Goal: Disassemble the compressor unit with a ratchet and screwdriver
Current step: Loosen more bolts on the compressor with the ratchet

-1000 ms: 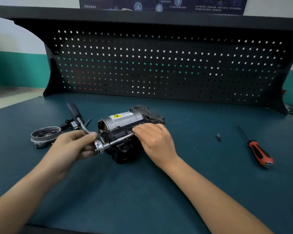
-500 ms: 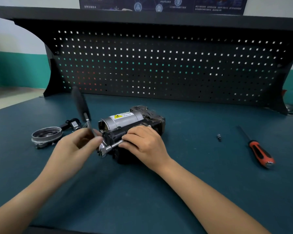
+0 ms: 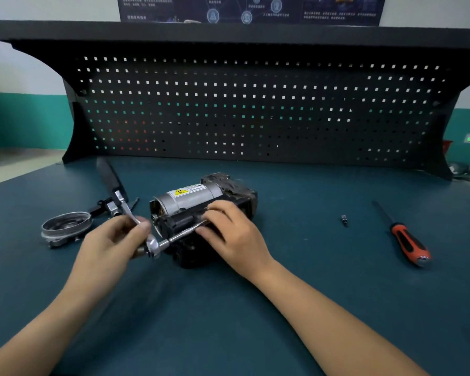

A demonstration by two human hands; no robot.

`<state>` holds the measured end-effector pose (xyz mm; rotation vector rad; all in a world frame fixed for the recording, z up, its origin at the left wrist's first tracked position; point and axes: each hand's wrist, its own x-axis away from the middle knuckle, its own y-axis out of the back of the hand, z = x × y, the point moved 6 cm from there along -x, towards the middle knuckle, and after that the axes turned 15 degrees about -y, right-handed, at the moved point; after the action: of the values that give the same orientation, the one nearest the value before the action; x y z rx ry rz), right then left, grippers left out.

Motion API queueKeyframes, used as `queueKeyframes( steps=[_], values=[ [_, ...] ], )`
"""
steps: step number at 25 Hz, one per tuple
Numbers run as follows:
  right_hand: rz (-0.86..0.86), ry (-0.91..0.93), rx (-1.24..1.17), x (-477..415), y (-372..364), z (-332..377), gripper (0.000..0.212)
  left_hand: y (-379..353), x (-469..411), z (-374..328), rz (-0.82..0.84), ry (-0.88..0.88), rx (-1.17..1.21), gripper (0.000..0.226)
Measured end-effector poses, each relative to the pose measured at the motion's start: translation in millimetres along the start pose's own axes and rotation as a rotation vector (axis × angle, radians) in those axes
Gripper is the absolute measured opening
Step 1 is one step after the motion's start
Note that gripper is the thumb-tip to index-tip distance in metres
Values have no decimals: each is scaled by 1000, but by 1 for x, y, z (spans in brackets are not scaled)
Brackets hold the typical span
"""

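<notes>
Teal desk (image 3: pixel 282 308) under a black pegboard (image 3: pixel 255 112) carries the compressor unit (image 3: pixel 190 199) near its middle, lying on its side. The left grip (image 3: pixel 111 240) is closed round the ratchet (image 3: pixel 152 244) handle just behind the head. The right grip (image 3: pixel 234 232) curls its fingers round the ratchet's extension bar against the unit. Well to the right lie a small bit (image 3: pixel 344 220) and an orange-handled screwdriver (image 3: pixel 407 240).

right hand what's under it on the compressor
The right hand lies on the compressor unit, fingers curled over the extension bar of the ratchet. The bar's tip and any fastener it meets are covered, so cannot be seen.
</notes>
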<state>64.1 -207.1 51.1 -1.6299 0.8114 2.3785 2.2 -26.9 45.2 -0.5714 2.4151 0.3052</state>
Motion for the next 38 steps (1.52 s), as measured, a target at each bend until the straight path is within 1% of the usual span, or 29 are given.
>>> queueKeyframes(
  steps=[1,2,4,7,8,10,12,13,15,17,18,19,20,21,22,23,24,25,26,27,28,30,31,32,33,35,36,38],
  values=[
    [-42,-37,20,-1,5,-8,20,-2,-1,14,-37,177,161,13],
    [-78,-54,43,-3,8,-14,17,-4,0,23,-62,309,276,14],
    [-109,-50,60,-4,11,-18,12,-6,1,31,-90,462,399,14],
    [-82,-11,52,-6,8,-18,10,-7,3,32,-102,523,462,14],
    [-64,-1,56,-6,7,-19,11,-7,3,32,-97,508,449,14],
    [-32,1,57,-7,7,-21,12,-5,4,29,-63,421,364,15],
    [-15,1,54,-10,8,-24,11,-2,1,22,-18,242,232,14],
    [-6,4,52,-10,7,-23,11,-1,-2,12,14,95,129,13],
    [11,9,62,-11,6,-23,11,-1,-2,-20,141,-344,-171,9],
    [25,7,66,-12,6,-23,12,-12,12,-41,355,-800,-503,22],
    [31,6,64,-12,6,-23,12,-17,23,-45,449,-992,-630,25],
    [33,4,62,-12,6,-23,12,-19,30,-45,480,-1111,-714,25],
    [33,2,61,-12,6,-23,12,-17,30,-43,448,-1121,-733,23],
    [30,2,69,-12,6,-22,13,-13,25,-42,374,-1020,-681,19],
    [23,8,92,-11,5,-21,14,-7,17,-40,262,-828,-561,12],
    [8,20,129,-9,4,-18,16,2,8,-32,138,-584,-396,7],
    [-12,34,170,-7,3,-15,20,6,2,-15,54,-304,-202,9],
    [-27,43,200,-5,1,-13,24,6,-1,5,21,-33,1,8],
    [-35,46,211,-5,1,-11,26,4,0,20,1,160,133,10],
    [-39,51,209,-4,0,-9,26,3,2,32,-7,285,190,15],
    [-41,58,199,-4,1,-9,26,2,3,38,-13,353,231,17],
    [-31,67,154,-5,2,-8,23,2,3,37,-32,365,249,16],
    [-21,68,120,-5,3,-9,21,3,2,34,-38,316,217,13],
    [-18,69,89,-6,4,-10,20,5,2,28,-40,228,168,11],
    [-24,72,68,-6,5,-10,19,6,1,19,-34,105,101,13],
    [-38,79,56,-7,6,-12,18,3,3,-9,28,-217,-40,17],
    [-40,79,59,-8,6,-12,17,-1,7,-22,94,-406,-151,14],
    [-29,73,63,-10,5,-13,15,-12,20,-37,277,-797,-452,26]
  ],
)
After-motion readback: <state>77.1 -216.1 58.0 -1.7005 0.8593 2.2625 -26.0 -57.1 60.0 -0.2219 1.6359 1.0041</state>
